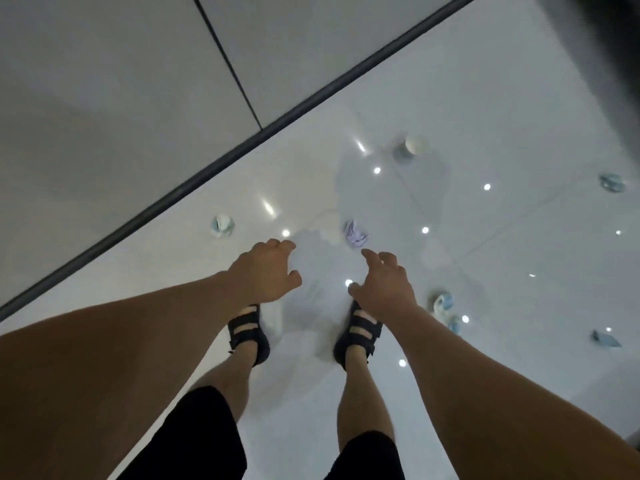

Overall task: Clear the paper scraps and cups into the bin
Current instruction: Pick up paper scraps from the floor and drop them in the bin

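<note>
From my feed, both hands hang out over the floor and neither holds anything. The left hand [266,271] has loosely curled fingers, and the right hand [384,285] has fingers relaxed and slightly spread. The nearest task item is the purple paper scrap [354,233], lying just beyond the fingertips and between the two hands. The cup [414,145] lies farther off to the right, apparently tipped on its side. A blue-and-white scrap [221,225] lies to the far left near the wall, two more scraps [445,310] lie just beside the right sandal [358,332], and others are scattered at the right edge. I see no bin in view.

My worries:
- A step right would crush the scraps by that sandal.
- The cup may roll away if it is nudged instead of gripped.
- Without the bin in sight, loads could be carried the wrong way.
- The bright ceiling-light reflections could be mistaken for small white scraps, and the picture is soft.

The floor [502,98] is glossy white tile and looks slippery. A dark strip [242,147] runs along the base of a grey panelled wall [104,81] at far left.
</note>
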Tool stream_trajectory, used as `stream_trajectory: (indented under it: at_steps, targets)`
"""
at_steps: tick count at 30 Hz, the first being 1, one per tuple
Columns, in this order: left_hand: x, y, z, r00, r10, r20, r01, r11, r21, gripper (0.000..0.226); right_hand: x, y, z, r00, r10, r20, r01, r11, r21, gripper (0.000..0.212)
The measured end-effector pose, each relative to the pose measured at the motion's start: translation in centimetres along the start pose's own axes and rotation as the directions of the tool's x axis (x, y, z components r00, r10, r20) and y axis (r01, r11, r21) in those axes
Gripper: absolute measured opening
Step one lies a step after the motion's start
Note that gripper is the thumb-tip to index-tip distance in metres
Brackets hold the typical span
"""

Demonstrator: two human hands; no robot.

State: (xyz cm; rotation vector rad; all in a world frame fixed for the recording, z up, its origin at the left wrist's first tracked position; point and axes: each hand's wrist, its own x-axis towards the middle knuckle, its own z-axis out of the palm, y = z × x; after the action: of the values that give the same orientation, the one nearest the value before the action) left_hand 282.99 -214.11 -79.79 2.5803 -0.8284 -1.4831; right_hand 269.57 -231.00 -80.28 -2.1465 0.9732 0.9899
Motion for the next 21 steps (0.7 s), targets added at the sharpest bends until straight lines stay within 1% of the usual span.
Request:
stream_trajectory:
  at_steps: [5,8,11,14,17,21]
  targets:
    - [10.2,1.7,6.5,0.999,-0.010,-0.048,0.006,0.996,-0.089,0.066,10.1,4.0,3.6,0.997,-0.079,0.022,0.081,0.991,-0.104,0.073]
    - [15.7,1.7,10.4,0.997,-0.015,-0.069,0.009,0.996,-0.090,0.065,15.9,5.9,6.6,0.993,-0.115,0.025,0.117,0.976,-0.185,0.075]
    - [20.8,0.8,13.8,0.997,-0.019,-0.080,0.010,0.994,-0.113,0.064,21.6,6.5,9.8,0.992,-0.123,0.005,0.120,0.961,-0.248,0.081]
    - [24.3,-1.1,16.9,0.994,-0.022,-0.111,0.002,0.985,-0.171,0.062,26.7,6.6,12.7,0.984,-0.168,-0.058,0.146,0.949,-0.281,0.084]
    - [25.7,-3.7,19.9,0.995,-0.039,-0.097,0.017,0.976,-0.216,0.060,29.8,7.3,15.6,0.973,-0.212,-0.096,0.176,0.941,-0.289,0.075]
    - [25.5,-6.4,22.3,0.994,-0.079,-0.075,0.057,0.963,-0.265,0.061,30.5,8.1,18.6,0.956,-0.254,-0.146,0.224,0.955,-0.195,0.057]
